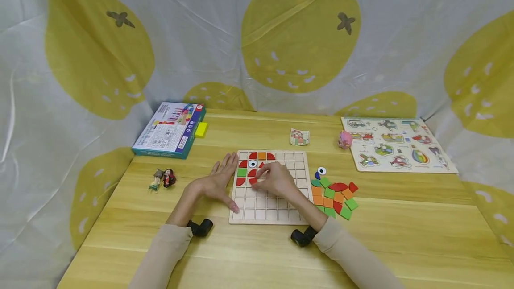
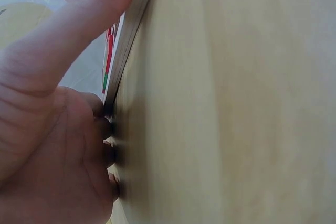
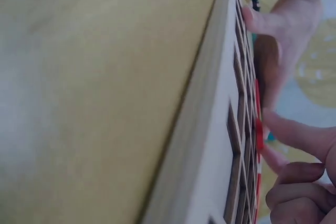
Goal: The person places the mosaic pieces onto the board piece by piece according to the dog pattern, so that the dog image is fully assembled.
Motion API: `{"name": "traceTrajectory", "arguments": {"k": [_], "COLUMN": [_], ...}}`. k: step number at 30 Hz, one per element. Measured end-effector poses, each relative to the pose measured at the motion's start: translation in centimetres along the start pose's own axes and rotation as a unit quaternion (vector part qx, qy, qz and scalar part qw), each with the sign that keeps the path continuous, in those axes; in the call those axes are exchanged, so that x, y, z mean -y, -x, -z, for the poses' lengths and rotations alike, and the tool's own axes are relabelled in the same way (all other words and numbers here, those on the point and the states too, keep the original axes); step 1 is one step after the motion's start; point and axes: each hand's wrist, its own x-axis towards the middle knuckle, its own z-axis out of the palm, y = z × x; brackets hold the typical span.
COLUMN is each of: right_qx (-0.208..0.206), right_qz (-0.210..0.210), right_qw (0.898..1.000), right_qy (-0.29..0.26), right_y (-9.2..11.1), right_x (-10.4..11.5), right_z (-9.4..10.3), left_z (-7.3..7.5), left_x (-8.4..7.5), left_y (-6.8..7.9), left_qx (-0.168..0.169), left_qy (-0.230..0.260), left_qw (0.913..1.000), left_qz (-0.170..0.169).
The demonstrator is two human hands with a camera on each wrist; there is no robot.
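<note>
A wooden grid board lies on the table with red, green and orange tiles set in its upper left cells, along with a round eye tile. My right hand is over the board and pinches a red tile between thumb and forefinger; the right wrist view shows this red tile at the grid's surface. Along the board's left edge, my left hand lies with fingers spread, its thumb on the lower left corner. In the left wrist view the left hand touches the board's side.
Loose tiles lie heaped right of the board. Behind it is a small pattern card. A pink figure stands by a picture puzzle board. At left are a game box, a yellow block and two small dolls.
</note>
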Motion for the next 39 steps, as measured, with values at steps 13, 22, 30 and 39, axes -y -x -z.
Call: {"name": "traceTrajectory", "arguments": {"k": [13, 22, 30, 39], "right_qx": [-0.010, 0.002, 0.021, 0.002], "right_qz": [0.027, 0.034, 0.025, -0.008], "right_qw": [0.999, 0.999, 0.999, 1.000], "right_qy": [0.030, 0.001, -0.035, -0.016], "right_y": [-0.5, -0.4, 0.8, 4.3], "right_x": [-0.6, -1.5, -4.1, -12.4], "right_z": [0.6, 1.3, 6.3, 15.3], "left_z": [-0.1, -0.2, -0.2, 0.1], "left_x": [-0.3, -0.6, -0.4, 0.1], "left_y": [-1.0, -1.3, -1.2, -0.6], "left_qx": [0.008, 0.013, 0.010, 0.002], "left_qy": [-0.019, -0.013, -0.001, -0.001], "left_qw": [0.9997, 0.9997, 0.9999, 1.0000], "left_qz": [-0.013, -0.014, -0.008, 0.004]}}
